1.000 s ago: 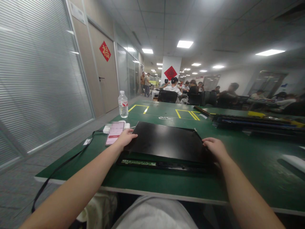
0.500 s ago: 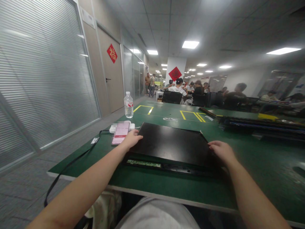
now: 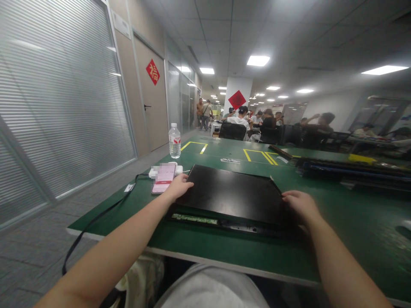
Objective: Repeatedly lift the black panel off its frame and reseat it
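A flat black panel (image 3: 231, 192) lies on the green table (image 3: 321, 239), its near edge raised a little above a dark frame with a green circuit strip (image 3: 194, 219). My left hand (image 3: 178, 187) grips the panel's left edge, thumb on top. My right hand (image 3: 300, 205) grips the right edge, fingers curled over it.
A phone with a pink screen (image 3: 163, 177) and a white charger with a black cable (image 3: 96, 220) lie left of the panel. A water bottle (image 3: 174, 141) stands beyond. Dark flat parts (image 3: 353, 169) are stacked at the right. Several people sit at far desks (image 3: 257, 124).
The view has shifted a little to the left, so the panel and my hands sit further right in the frame. Both hands keep their hold on the panel's edges.
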`<control>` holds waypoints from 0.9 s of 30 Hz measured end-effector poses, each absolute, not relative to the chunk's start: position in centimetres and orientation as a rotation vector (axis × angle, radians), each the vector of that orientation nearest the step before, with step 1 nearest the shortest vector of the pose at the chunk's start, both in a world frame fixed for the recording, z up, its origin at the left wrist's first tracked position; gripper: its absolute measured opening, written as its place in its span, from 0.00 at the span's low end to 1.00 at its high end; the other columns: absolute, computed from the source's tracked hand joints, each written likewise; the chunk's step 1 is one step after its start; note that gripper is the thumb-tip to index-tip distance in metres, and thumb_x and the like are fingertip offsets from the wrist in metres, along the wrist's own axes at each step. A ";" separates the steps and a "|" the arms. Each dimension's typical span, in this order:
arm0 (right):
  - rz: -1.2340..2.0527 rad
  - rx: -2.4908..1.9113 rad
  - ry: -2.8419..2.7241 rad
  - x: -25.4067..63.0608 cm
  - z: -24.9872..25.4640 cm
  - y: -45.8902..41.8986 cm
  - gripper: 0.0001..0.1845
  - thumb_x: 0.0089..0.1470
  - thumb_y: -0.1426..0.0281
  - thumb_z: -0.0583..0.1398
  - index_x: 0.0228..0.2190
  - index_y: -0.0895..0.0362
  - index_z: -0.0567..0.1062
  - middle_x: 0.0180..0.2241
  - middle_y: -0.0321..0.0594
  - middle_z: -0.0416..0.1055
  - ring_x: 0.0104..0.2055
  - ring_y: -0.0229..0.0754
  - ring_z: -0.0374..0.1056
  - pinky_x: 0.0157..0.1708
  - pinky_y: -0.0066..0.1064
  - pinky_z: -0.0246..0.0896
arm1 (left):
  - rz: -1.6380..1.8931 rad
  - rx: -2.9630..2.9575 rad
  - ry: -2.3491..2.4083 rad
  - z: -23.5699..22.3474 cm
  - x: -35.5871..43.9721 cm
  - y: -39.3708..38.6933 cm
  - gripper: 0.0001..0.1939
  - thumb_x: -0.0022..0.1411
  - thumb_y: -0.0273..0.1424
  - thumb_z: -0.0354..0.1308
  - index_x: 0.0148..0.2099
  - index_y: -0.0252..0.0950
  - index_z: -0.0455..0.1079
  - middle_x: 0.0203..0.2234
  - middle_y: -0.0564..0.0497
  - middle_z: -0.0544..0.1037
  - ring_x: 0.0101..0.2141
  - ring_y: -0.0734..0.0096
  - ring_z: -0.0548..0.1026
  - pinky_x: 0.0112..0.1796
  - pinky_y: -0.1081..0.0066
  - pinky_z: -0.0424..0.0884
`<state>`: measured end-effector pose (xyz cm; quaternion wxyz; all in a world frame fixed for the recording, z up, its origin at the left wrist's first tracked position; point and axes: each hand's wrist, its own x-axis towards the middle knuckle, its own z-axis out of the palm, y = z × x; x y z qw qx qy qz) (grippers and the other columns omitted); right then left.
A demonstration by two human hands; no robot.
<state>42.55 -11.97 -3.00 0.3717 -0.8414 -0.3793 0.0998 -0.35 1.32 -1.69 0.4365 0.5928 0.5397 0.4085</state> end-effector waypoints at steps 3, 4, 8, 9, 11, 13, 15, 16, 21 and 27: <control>0.288 -2.159 -0.946 42.5 -3.0 -12.0 0.08 0.44 0.72 0.63 0.29 0.52 0.83 0.27 0.41 0.78 0.31 0.45 0.71 0.29 0.32 0.60 | 1.025 1.495 1.352 -1.6 -0.4 1.3 0.12 0.50 0.23 0.64 0.39 0.35 0.69 0.28 0.50 0.81 0.32 0.63 0.81 0.31 0.72 0.72; 0.291 -2.151 -0.948 42.5 -3.0 -12.0 0.09 0.44 0.73 0.63 0.29 0.52 0.83 0.27 0.41 0.78 0.31 0.44 0.71 0.29 0.32 0.60 | 1.026 1.503 1.355 -1.6 -0.4 1.3 0.12 0.50 0.23 0.65 0.38 0.35 0.69 0.28 0.50 0.81 0.32 0.63 0.81 0.32 0.72 0.72; 0.248 -2.136 -0.985 42.4 -3.0 -11.9 0.08 0.44 0.74 0.63 0.26 0.52 0.82 0.29 0.40 0.79 0.32 0.44 0.72 0.30 0.32 0.60 | 1.019 1.465 1.333 -1.6 -0.3 1.3 0.15 0.49 0.25 0.66 0.40 0.35 0.69 0.28 0.50 0.81 0.31 0.62 0.81 0.32 0.70 0.72; 0.241 -2.141 -0.993 42.5 -3.0 -11.9 0.07 0.43 0.73 0.63 0.26 0.52 0.82 0.28 0.40 0.79 0.32 0.44 0.72 0.30 0.32 0.60 | 1.022 1.454 1.334 -1.6 -0.3 1.2 0.16 0.48 0.25 0.67 0.41 0.35 0.69 0.28 0.50 0.81 0.31 0.62 0.81 0.32 0.70 0.73; 0.239 -2.146 -1.000 42.6 -3.2 -11.8 0.06 0.43 0.73 0.63 0.25 0.52 0.82 0.27 0.40 0.78 0.32 0.45 0.72 0.29 0.31 0.60 | 1.026 1.447 1.334 -1.5 -0.3 1.2 0.16 0.48 0.24 0.66 0.41 0.34 0.70 0.28 0.50 0.80 0.31 0.62 0.80 0.31 0.70 0.73; 0.252 -2.139 -1.002 42.8 -3.4 -11.8 0.07 0.43 0.72 0.63 0.26 0.52 0.82 0.28 0.40 0.79 0.32 0.44 0.71 0.29 0.31 0.60 | 1.018 1.448 1.320 -1.4 -0.3 1.1 0.14 0.48 0.24 0.66 0.40 0.34 0.70 0.26 0.51 0.80 0.30 0.62 0.80 0.31 0.70 0.73; 0.265 -2.130 -1.005 43.0 -3.6 -11.7 0.07 0.43 0.72 0.63 0.27 0.52 0.82 0.29 0.39 0.79 0.32 0.43 0.71 0.30 0.31 0.61 | 1.019 1.438 1.299 -1.2 -0.3 1.0 0.14 0.47 0.25 0.67 0.39 0.35 0.71 0.25 0.51 0.80 0.31 0.60 0.81 0.31 0.69 0.74; 0.268 -2.127 -1.006 43.0 -3.7 -11.7 0.07 0.43 0.72 0.63 0.27 0.52 0.82 0.30 0.39 0.79 0.32 0.43 0.71 0.30 0.31 0.61 | 1.028 1.430 1.290 -1.1 -0.4 1.0 0.15 0.46 0.25 0.67 0.39 0.35 0.72 0.25 0.51 0.80 0.31 0.60 0.81 0.32 0.68 0.74; 0.286 -2.113 -1.009 43.2 -3.9 -11.7 0.08 0.43 0.72 0.62 0.27 0.52 0.83 0.30 0.39 0.79 0.32 0.43 0.71 0.30 0.31 0.61 | 1.062 1.340 1.200 -0.7 -0.6 1.0 0.17 0.46 0.24 0.65 0.42 0.34 0.72 0.25 0.52 0.81 0.29 0.61 0.80 0.33 0.68 0.74; 0.276 -2.124 -1.014 43.1 -3.9 -11.7 0.08 0.45 0.72 0.62 0.28 0.53 0.83 0.30 0.39 0.79 0.32 0.43 0.71 0.31 0.31 0.61 | 1.056 1.414 1.230 -0.7 -0.8 1.0 0.18 0.43 0.28 0.69 0.39 0.34 0.74 0.28 0.49 0.82 0.32 0.60 0.80 0.34 0.67 0.74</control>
